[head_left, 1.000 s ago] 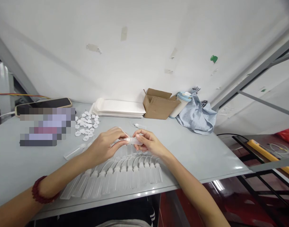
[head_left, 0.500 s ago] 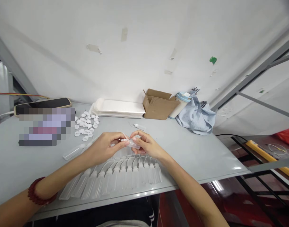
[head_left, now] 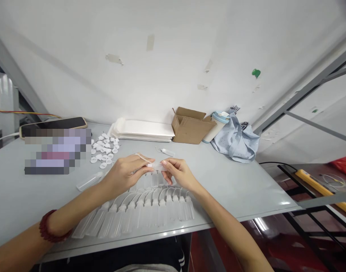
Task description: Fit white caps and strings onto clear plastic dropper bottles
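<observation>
Above the table, a small clear plastic squeeze bottle (head_left: 158, 166) lies roughly level between my two hands. My left hand (head_left: 130, 170) is closed at its white cap end, with a thin bent tube (head_left: 143, 157) rising over the fingers. My right hand (head_left: 179, 174) pinches the bottle's body from the other side. Below them, a row of similar bottles (head_left: 140, 213) with caps and curved tubes lies near the front edge. More bottles behind it are partly hidden by my hands. Another clear bottle (head_left: 89, 182) lies left of my left hand, its top end hidden.
Several loose white caps (head_left: 104, 149) are scattered at the left, beside a blurred-out patch and a phone (head_left: 54, 127). Along the wall stand white flat packs (head_left: 144, 130), a cardboard box (head_left: 191, 128), a cup (head_left: 215, 126) and a blue cloth bag (head_left: 236, 139). A small tubed bottle (head_left: 167, 152) lies behind my hands.
The held bottle has turned more level and its tube now leans back over my left hand. My right fingers have shifted their grip on the body. The view moved slightly.
</observation>
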`<act>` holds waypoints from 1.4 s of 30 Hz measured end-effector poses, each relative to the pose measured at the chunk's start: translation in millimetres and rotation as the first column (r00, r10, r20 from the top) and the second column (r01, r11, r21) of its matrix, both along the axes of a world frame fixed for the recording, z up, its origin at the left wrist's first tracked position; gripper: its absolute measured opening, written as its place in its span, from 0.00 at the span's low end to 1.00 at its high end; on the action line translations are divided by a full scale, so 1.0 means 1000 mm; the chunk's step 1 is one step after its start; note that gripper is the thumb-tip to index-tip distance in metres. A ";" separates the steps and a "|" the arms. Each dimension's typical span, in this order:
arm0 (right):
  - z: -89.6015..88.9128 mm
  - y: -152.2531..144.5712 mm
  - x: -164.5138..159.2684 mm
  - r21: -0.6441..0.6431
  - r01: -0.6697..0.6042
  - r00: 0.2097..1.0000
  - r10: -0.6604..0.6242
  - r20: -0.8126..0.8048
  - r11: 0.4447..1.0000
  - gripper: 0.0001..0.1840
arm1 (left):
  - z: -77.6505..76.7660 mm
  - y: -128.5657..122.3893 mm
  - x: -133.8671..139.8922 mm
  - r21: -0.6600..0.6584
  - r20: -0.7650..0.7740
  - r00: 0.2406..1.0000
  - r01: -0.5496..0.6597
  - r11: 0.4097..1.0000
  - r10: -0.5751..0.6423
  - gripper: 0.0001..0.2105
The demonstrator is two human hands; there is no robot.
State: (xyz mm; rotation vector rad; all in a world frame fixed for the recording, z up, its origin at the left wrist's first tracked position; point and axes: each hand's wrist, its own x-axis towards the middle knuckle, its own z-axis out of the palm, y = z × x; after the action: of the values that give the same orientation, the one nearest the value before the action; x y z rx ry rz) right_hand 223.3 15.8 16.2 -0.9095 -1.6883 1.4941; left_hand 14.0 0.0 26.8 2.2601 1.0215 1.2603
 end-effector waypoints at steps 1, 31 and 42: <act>0.001 0.000 0.000 -0.001 0.001 1.000 -0.001 -0.013 1.000 0.21 | 0.001 0.000 0.000 -0.019 -0.005 1.000 -0.003 1.000 0.003 0.11; -0.001 -0.003 -0.003 0.167 0.139 0.984 -0.155 0.089 0.976 0.24 | -0.004 -0.005 0.006 -0.037 -0.016 1.000 -0.022 0.999 0.022 0.11; -0.006 -0.003 -0.001 0.730 0.056 0.965 -0.223 0.134 0.682 0.12 | 0.011 -0.004 0.004 -0.679 -0.022 0.998 0.032 0.733 -0.064 0.23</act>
State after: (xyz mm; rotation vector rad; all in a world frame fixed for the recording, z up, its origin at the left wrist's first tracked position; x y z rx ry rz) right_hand 222.1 12.9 10.0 -0.7356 -2.0692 0.5135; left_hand 18.1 -3.6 38.0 1.7169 1.1853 0.6429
